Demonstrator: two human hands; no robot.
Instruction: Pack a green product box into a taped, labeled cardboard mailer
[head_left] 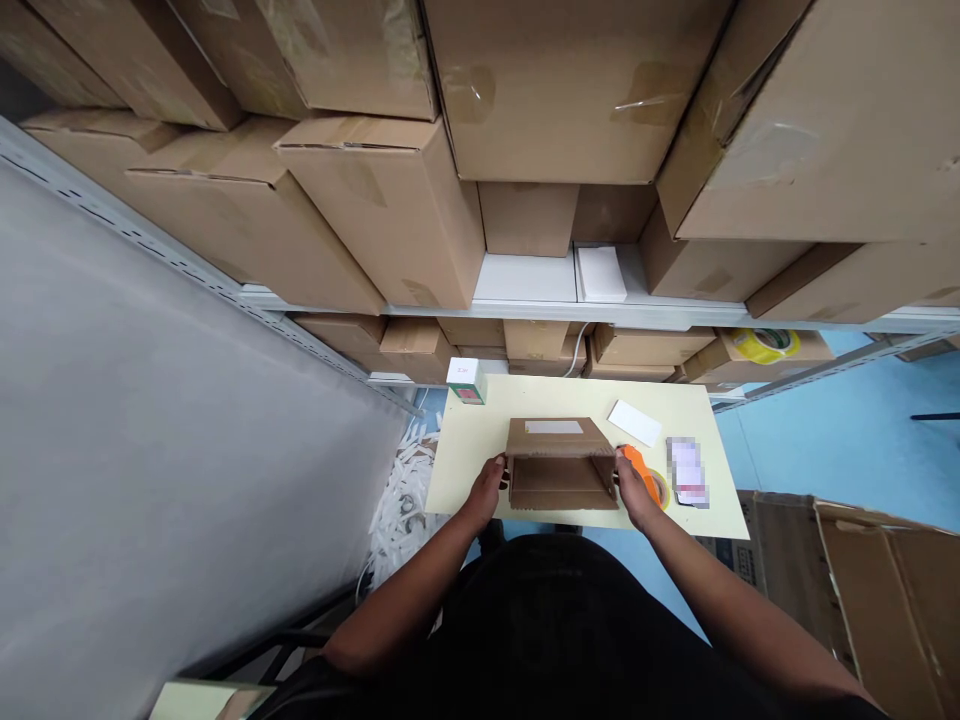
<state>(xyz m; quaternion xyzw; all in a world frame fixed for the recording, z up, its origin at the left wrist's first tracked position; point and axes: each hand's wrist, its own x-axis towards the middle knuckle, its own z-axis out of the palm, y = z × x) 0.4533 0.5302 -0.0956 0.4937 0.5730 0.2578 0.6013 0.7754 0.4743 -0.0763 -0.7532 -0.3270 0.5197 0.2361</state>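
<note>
L hand (489,485): gripping L end of open carton (551,446)
R hand (634,490): gripping its R end, partly blocking orange tape dispenser (634,461)
Carton: between my hands, over near edge of table (459,455)
Table stuff: white slab (634,423), pixelated item (687,468) on R, green/white box (466,383) far L
Beyond: shelves (525,312) w/ cartons
Text: white label (553,427) on carton, can't read; small box print too tiny tbh
</note>
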